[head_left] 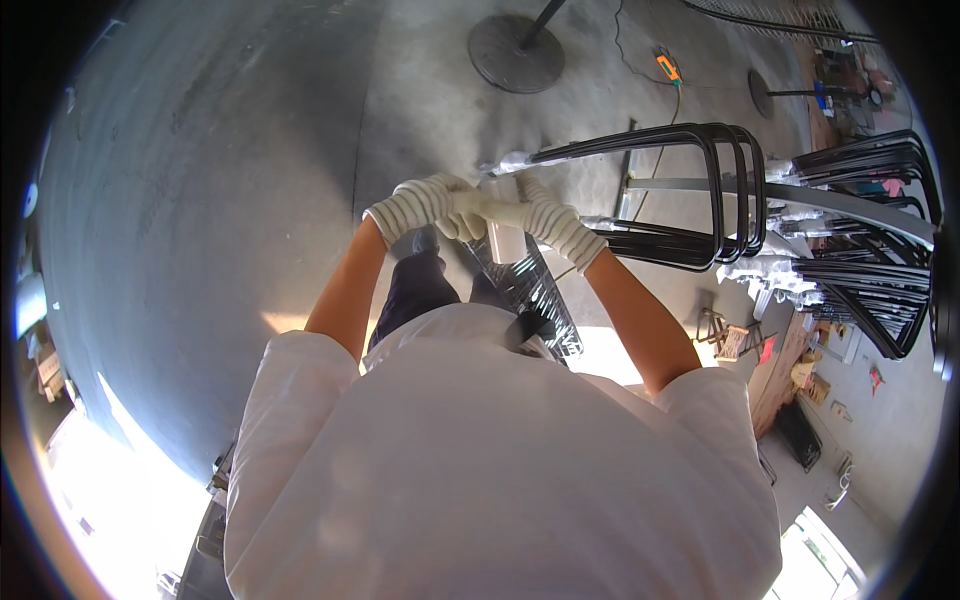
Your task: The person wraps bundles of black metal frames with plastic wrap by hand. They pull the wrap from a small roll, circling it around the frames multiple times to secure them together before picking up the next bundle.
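Observation:
A pale, whitish roll (508,245), which looks like plastic wrapping film, stands out in front of my body. My right hand (556,226), in a striped white work glove, is closed around its upper part, the thumb lying across it. Right beside it, my left hand (425,205) in a matching glove is closed with curled fingers; what they hold is hidden. Just beyond and to the right of my hands, bent black metal tube frames (715,190) stick out sideways. Clear film covers the frame end (513,161) nearest my hands.
More black tube frames (870,275) with film-wrapped ends hang on a grey bar (800,195) at the right. Below my hands is a black rack (540,300). A round black base (515,55) with a pole stands ahead. An orange device (667,67) with a cable lies on the floor.

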{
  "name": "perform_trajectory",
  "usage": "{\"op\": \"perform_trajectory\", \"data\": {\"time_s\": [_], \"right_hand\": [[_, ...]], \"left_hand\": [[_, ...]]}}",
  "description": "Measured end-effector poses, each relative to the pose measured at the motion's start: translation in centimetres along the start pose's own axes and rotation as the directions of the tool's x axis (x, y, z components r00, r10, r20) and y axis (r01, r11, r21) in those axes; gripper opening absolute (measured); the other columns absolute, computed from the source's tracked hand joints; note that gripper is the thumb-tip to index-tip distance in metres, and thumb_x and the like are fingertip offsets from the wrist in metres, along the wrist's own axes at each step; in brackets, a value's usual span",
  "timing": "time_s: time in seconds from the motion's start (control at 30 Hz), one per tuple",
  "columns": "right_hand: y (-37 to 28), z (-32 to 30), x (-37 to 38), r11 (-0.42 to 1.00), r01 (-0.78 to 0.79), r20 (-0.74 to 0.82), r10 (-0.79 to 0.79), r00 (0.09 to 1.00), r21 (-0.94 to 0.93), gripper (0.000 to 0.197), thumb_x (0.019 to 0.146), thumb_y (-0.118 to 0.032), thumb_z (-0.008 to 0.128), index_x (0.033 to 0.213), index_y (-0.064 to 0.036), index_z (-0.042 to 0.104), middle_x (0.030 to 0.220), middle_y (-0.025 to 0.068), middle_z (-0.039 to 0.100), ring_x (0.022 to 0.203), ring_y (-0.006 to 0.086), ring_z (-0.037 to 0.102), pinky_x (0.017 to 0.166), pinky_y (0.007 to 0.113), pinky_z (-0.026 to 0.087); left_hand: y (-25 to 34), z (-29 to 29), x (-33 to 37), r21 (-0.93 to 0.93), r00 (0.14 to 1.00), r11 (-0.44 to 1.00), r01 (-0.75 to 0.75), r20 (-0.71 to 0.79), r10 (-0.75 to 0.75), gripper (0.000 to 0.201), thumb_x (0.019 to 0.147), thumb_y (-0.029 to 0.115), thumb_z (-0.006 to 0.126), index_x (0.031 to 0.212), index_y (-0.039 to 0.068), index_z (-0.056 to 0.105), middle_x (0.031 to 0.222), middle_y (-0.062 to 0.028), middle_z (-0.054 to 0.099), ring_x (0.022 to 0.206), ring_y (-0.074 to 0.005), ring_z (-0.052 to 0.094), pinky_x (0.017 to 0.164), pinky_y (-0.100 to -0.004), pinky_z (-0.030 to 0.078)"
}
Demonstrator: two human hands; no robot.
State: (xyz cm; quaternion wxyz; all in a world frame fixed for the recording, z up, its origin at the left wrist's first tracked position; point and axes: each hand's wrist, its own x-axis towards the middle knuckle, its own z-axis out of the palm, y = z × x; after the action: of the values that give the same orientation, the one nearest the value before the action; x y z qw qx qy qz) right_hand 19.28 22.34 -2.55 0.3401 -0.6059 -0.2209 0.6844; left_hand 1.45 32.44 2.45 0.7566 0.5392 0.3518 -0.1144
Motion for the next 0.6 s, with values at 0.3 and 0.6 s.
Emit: {"op": "perform_trajectory", "data": {"time_s": [0.3, 0.6], "right_hand": [[-1.2, 1.5, -1.6, 0.775, -0.019, -0.087, -0.047, 0.995, -0.631, 0.058, 0.058, -0.02, 0.074, 0.107, -0.0117, 0.044, 0.088, 0.0065, 0.055, 0.081, 0.0195, 0.053, 0.075, 0.032, 0.045], [-9.0, 3.1, -4.5, 0.645, -0.092, -0.184, -0.077, 0.98, -0.759, 0.067, 0.056, -0.027, 0.074, 0.112, -0.0069, 0.043, 0.094, 0.016, 0.06, 0.089, 0.026, 0.058, 0.078, 0.035, 0.047]], "left_hand": [[-0.3, 0.0, 2.0, -0.22, 0.848, 0.911, -0.348, -0.489, 0.206, 0.04, 0.084, 0.036, 0.049, 0.102, 0.001, 0.057, 0.091, -0.012, 0.063, 0.077, -0.0193, 0.06, 0.068, -0.0298, 0.047], [-4.4, 0.5, 6.9, 0.172, 0.945, 0.945, -0.278, -0.126, 0.301, 0.037, 0.084, 0.036, 0.048, 0.094, 0.003, 0.06, 0.081, -0.0085, 0.061, 0.076, -0.0185, 0.056, 0.075, -0.0271, 0.042]]}}
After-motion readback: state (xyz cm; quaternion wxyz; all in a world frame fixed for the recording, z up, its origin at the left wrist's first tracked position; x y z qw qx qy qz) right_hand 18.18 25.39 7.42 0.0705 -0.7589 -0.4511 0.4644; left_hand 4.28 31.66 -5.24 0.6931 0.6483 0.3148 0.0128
